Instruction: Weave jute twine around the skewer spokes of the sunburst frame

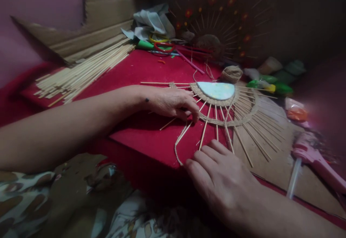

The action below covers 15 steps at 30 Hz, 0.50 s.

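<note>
We've got the half-round stick-and-twine frame (221,123) flat on the red-covered table (151,137), right side over brown cardboard (273,173). Our left hand (175,103) curls over the frame's left sticks; can't tell if it's pinching any. Our right hand (218,173) is bent at the front edge, loose twine (175,146) running to its thumb side (actual pinch hidden from us).

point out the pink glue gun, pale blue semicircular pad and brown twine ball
Pink glue gun (315,156), head view: on its body
Pale blue semicircular pad (216,91), head view: flat middle
Brown twine ball (231,74), head view: front side
</note>
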Each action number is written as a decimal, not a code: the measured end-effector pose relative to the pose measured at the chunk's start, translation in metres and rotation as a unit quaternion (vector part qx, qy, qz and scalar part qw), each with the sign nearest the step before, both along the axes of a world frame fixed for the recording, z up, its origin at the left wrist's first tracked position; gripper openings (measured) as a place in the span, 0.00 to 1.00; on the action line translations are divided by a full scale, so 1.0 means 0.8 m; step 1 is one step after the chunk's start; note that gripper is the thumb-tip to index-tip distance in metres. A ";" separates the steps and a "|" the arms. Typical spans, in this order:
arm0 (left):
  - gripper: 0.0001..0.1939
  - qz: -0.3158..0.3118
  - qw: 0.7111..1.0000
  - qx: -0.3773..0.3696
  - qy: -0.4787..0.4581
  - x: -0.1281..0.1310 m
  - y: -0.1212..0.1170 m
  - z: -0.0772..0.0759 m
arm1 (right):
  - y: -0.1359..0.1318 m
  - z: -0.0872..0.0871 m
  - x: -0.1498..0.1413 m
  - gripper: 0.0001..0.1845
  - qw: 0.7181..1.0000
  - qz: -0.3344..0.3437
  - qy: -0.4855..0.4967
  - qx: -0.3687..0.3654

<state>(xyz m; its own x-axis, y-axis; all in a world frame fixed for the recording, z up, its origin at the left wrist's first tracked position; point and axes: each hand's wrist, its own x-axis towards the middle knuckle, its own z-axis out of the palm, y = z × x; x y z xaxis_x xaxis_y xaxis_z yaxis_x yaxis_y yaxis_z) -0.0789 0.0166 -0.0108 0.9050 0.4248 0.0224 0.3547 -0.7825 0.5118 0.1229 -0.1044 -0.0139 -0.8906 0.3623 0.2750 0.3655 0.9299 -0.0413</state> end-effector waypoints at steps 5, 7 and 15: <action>0.10 0.004 1.000 0.016 -0.017 0.000 0.001 -0.007 | -0.004 -0.006 0.000 0.15 1.000 0.004 0.005 0.014; 0.10 -0.001 0.999 0.029 -0.021 -0.001 0.001 -0.009 | -0.005 -0.007 0.003 0.16 1.000 0.020 0.004 0.024; 0.16 -0.040 0.992 0.115 0.020 0.003 -0.016 0.008 | -0.006 -0.010 0.008 0.19 0.999 0.024 -0.004 0.025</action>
<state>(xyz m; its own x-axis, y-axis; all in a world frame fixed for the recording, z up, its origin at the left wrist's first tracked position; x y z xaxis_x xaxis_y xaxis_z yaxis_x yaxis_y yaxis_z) -0.0762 0.0041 -0.0046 0.9380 0.3387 0.0733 0.3027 -0.9038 0.3025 0.1291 -0.1094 -0.0218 -0.9090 0.3043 0.2847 0.3198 0.9474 0.0084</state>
